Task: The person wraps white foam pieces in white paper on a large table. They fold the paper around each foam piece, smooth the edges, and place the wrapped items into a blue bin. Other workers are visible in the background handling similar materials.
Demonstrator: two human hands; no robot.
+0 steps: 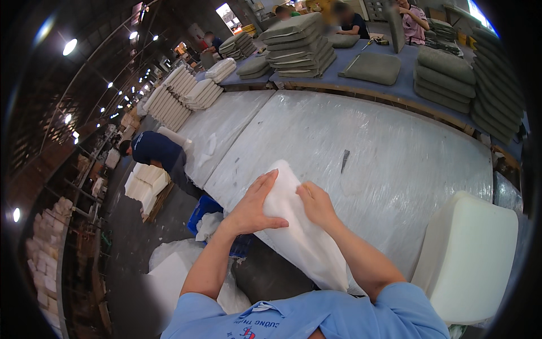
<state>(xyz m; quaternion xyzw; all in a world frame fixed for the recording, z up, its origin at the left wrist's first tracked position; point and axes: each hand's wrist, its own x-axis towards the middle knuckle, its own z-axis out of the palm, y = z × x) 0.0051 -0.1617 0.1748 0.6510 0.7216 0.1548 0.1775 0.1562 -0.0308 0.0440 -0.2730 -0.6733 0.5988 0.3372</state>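
A white, padded cushion (284,198) with a soft, thin wrap stands on edge, tilted, at the table's near edge in front of me. Against its left side lies my left hand (253,206), fingers stretched out and thumb spread across the near face. My right hand (317,204) is closed at the upper right edge, its curled fingers pinching the white wrap. The cushion's lower end reaches down close to my blue shirt. What lies under the wrap is hidden.
A plastic-covered table (389,147) spreads ahead, with a dark strip (345,160) on it. White foam pieces (474,254) stand at right. A blue crate (204,213) is at left, near a bending person (158,152). Grey-green cushions (299,45) are stacked beyond, where other people work.
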